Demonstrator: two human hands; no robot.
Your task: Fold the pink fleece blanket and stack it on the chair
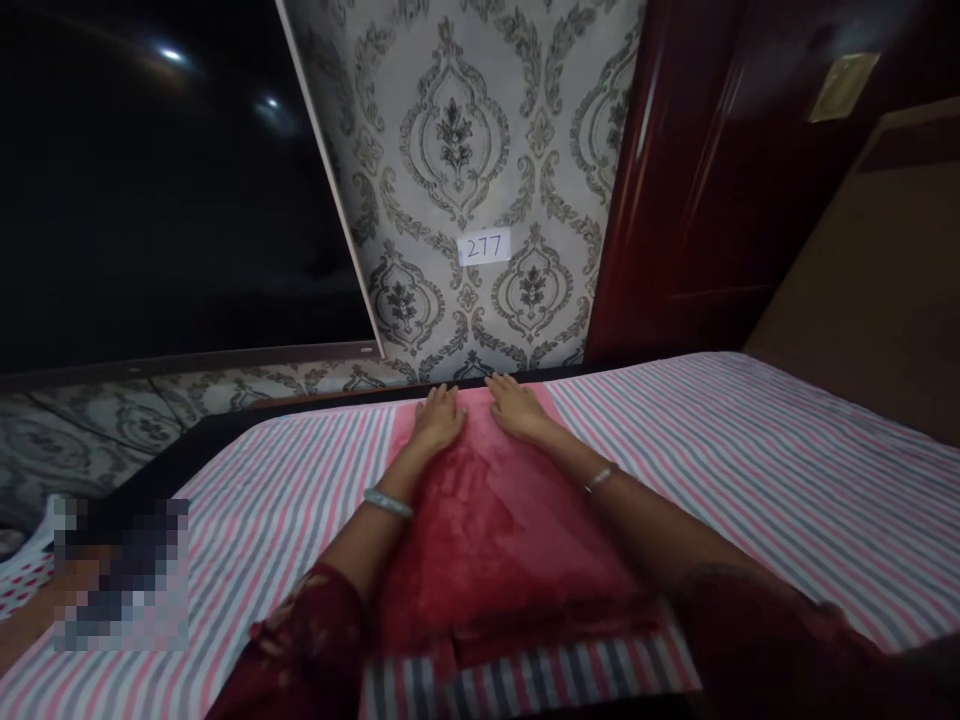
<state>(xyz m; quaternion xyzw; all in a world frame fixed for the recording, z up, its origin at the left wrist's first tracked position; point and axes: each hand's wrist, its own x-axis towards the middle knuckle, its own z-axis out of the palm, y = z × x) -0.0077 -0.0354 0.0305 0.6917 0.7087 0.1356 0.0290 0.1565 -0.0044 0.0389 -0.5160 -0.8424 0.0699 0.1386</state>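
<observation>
A red plush cloth [487, 530], shaped like a long rectangle, lies spread over a striped sheet [720, 440]. Its pile shows darker and lighter patches, and a fold or seam runs across its near end. Flat on the far left part of the cloth rests my left hand [441, 418], fingers stretched forward. My right hand [517, 405] presses palm down near the far right corner, its fingers also extended. Neither hand grips anything. Both touch the cloth close to the far edge of the striped surface.
A large dark television screen [165, 180] stands at the left. Behind the sheet is patterned wallpaper [457, 130] with a paper label [484, 246] reading 277. A dark red door [697, 200] and a brown board [862, 290] are at the right. Another person's arm [37, 615] enters lower left, partly pixelated.
</observation>
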